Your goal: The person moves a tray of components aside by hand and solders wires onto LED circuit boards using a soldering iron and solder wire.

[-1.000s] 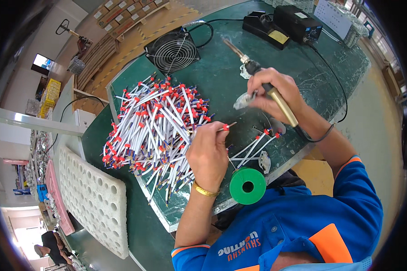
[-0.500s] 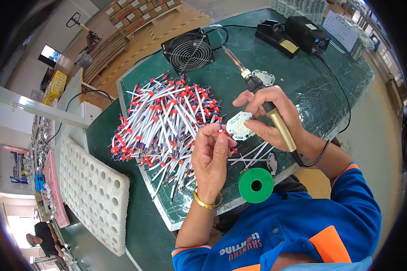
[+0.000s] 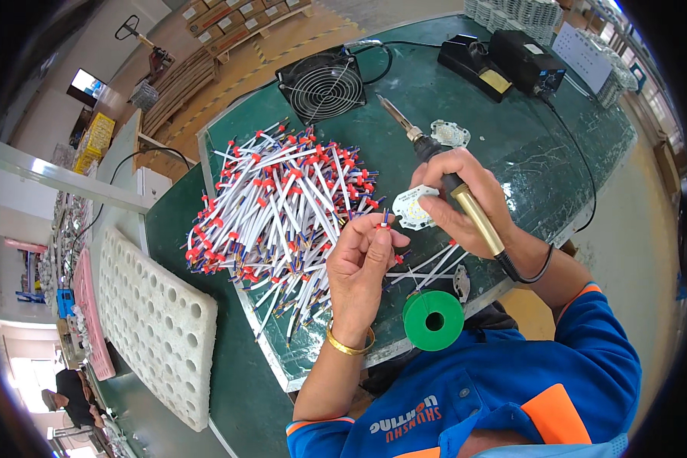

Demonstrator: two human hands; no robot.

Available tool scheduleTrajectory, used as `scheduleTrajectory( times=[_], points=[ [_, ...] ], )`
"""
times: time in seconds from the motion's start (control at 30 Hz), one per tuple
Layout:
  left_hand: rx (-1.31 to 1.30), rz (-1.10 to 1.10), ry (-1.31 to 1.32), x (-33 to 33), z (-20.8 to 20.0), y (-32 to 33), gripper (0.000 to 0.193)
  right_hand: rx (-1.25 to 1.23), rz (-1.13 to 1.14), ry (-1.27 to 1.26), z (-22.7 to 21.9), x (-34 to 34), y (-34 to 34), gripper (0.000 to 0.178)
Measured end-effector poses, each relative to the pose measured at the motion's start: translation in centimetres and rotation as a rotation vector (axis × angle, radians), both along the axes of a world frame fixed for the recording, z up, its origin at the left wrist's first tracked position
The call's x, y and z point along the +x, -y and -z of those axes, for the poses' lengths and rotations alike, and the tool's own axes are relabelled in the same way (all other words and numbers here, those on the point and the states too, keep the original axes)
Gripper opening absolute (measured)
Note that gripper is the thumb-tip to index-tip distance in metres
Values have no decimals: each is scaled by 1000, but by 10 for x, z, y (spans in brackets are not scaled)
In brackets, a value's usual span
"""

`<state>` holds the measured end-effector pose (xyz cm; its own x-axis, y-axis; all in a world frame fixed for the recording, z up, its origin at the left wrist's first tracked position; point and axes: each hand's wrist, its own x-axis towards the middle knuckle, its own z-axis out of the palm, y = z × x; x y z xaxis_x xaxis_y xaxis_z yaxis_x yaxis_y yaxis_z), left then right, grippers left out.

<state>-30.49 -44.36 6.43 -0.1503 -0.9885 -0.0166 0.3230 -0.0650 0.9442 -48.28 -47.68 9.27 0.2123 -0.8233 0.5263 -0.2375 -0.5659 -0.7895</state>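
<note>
My left hand (image 3: 357,278) pinches a short wire lead with a red collar (image 3: 384,224) between thumb and fingertips, its bare ends pointing up. Just right of it, my right hand (image 3: 469,195) grips two things at once. A white, roughly octagonal LED board (image 3: 412,208) is held at its edge by the thumb and fingers. The soldering iron (image 3: 475,219) lies across the same palm, its tip pointing up and left, away from the board. Beside my left hand spreads a big heap of white wire leads with red collars (image 3: 282,191). A small gap separates the board from the pinched lead.
A green solder spool (image 3: 413,324) stands at the near table edge by another board (image 3: 461,284). Farther off are a black fan (image 3: 324,88), a loose board (image 3: 450,133), an iron stand (image 3: 473,69) and a soldering station (image 3: 523,61). A perforated foam tray (image 3: 156,320) lies left.
The LED board has tilted and moved slightly right, and my right fingers have drawn in behind it. The iron has shifted a little with that hand. My left hand's lead is slightly lower and right.
</note>
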Motion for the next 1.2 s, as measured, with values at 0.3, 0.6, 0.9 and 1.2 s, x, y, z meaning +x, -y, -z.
scheduleTrajectory(
  times=[0.3,0.6,0.9,1.2],
  points=[
    [25,10,33,0,1,-1,20,-125,28,-11,10,1,3,18],
    [4,-21,62,-1,3,0,18,-184,-5,-27,13,-1,2,18],
    [94,5,1,2,6,0,19,-560,-230,-177,5,-3,-1,29],
    [-302,-142,575,-4,1,-3,11,-307,71,-147,-1,-7,0,20]
  ],
)
